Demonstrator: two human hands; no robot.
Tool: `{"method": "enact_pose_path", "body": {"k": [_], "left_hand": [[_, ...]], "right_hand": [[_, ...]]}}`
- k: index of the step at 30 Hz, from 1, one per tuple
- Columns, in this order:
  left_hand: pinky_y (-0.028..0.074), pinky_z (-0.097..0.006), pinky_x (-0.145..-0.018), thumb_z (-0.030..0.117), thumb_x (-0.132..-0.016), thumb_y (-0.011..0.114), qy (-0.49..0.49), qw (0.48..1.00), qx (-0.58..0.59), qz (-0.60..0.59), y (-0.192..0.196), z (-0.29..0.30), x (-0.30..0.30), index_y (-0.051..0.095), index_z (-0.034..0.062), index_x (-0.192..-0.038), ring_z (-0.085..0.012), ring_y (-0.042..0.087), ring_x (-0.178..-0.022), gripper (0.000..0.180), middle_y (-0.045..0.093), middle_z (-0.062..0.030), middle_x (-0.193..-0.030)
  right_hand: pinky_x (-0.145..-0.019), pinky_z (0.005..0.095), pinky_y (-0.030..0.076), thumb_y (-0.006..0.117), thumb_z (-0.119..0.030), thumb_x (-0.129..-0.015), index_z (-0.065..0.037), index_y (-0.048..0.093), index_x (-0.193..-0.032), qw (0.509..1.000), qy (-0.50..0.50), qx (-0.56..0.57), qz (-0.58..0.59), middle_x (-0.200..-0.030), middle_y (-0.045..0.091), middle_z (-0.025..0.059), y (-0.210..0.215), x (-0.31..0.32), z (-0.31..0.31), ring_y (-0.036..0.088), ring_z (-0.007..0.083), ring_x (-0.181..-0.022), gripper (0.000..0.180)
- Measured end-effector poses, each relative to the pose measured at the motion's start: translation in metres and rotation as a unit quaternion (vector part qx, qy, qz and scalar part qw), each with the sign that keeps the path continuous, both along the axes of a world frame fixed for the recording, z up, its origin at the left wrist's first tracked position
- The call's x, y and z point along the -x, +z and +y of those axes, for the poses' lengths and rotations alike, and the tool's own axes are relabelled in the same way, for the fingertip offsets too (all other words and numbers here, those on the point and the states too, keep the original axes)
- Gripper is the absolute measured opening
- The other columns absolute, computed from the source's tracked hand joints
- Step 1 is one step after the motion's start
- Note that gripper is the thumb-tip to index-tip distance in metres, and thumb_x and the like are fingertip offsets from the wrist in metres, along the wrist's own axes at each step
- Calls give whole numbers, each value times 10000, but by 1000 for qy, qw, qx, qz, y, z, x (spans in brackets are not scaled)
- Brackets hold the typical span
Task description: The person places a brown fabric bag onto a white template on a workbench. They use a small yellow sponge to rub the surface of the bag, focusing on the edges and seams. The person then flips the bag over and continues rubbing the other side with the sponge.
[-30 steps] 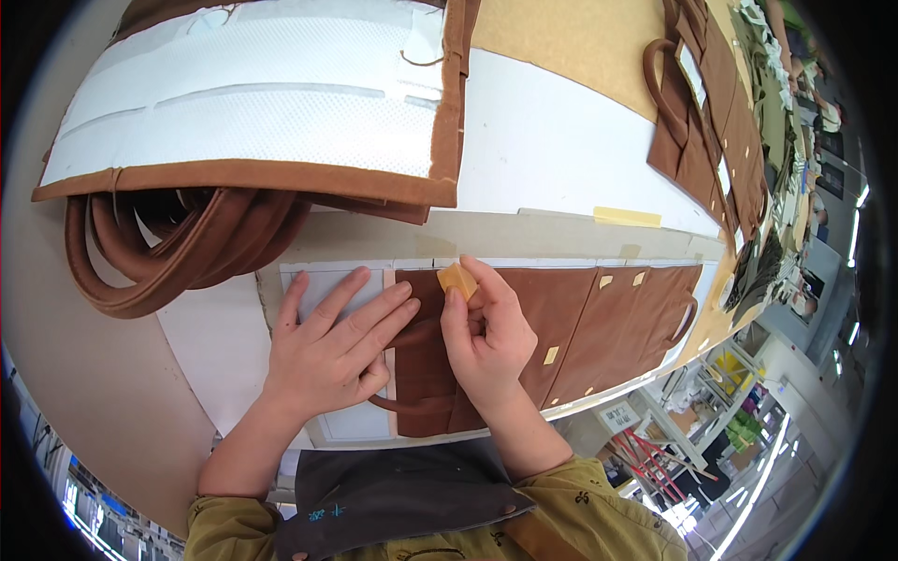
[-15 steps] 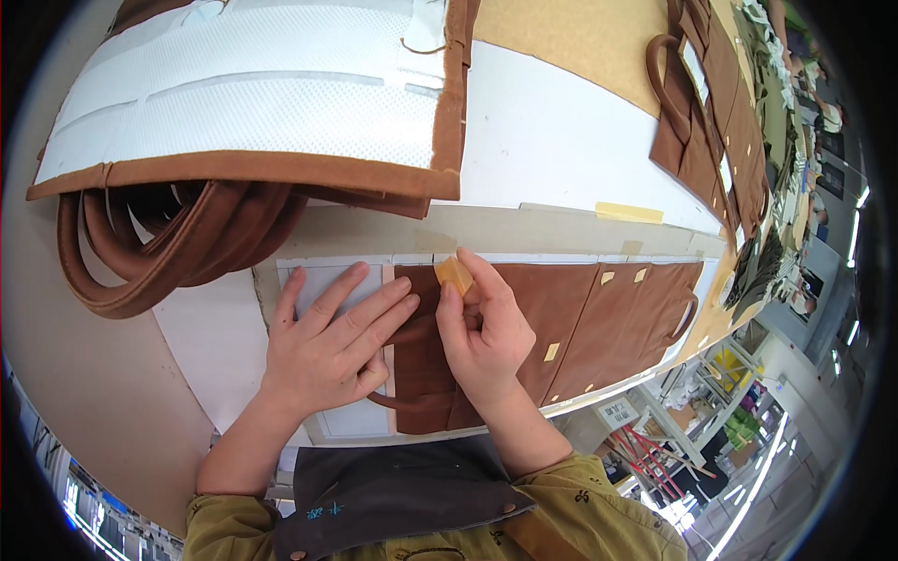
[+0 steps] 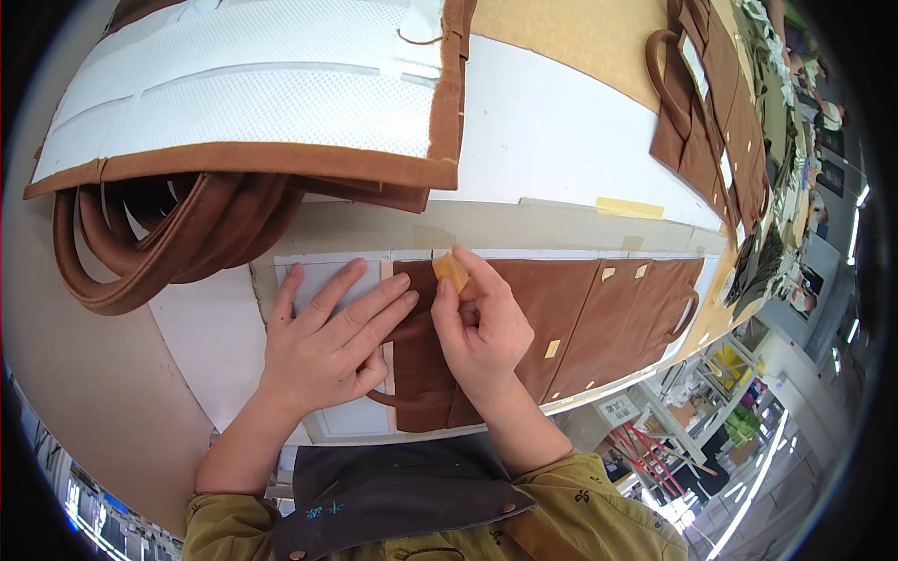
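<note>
A brown leather-like bag panel (image 3: 538, 318) with handles lies lengthwise on a white lined board (image 3: 351, 419). My left hand (image 3: 323, 351) rests on the panel's left end and the board, its fingers spread. My right hand (image 3: 486, 337) is closed in a pinch around a small, angular yellow-tan piece (image 3: 452, 271) at the panel's far edge. I cannot make out what that piece is made of. Under my left hand a brown handle (image 3: 412, 400) curves out, partly hidden by the hand. Small pale tape bits (image 3: 552, 349) stick to the panel.
At the upper left lies a stack of brown panels with white backing (image 3: 262, 103), its looped handles (image 3: 140, 271) hanging toward me. More brown handled pieces (image 3: 702, 122) lie at the upper right. A yellow tape strip (image 3: 630, 210) is on the table beyond the panel. Shelving (image 3: 673, 411) stands at the right.
Both hands hold nearly the same pose and place. The view has shifted very slightly, so the stack at the upper left appears a little higher.
</note>
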State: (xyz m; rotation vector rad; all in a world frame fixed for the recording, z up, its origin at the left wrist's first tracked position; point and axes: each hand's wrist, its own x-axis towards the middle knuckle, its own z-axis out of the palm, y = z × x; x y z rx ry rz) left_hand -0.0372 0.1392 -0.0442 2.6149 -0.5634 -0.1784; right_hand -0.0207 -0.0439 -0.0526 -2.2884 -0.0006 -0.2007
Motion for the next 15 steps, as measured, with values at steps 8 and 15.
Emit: {"method": "enact_pose_path", "body": {"k": [8,15], "left_hand": [[189,-532,-1207,175,-748,610,0,1000,3,-5,0,0,-1,691,313,-1280,-143,509,-1345,556,608,131,-1383],[195,-531,-1198,184,-736,619,-1,1000,6,-8,-1,-1,0,693,299,-1277,-153,521,-1334,558,614,121,-1377]], "right_hand": [[-488,210,480,759,19,-849,20,678,-1178,994,-50,-94,27,-764,667,23,-4,8,-5,574,51,-541,339],[-503,208,476,762,-1,-851,2,681,-1185,998,-37,-53,13,-799,680,44,-4,7,-4,565,64,-542,344]]}}
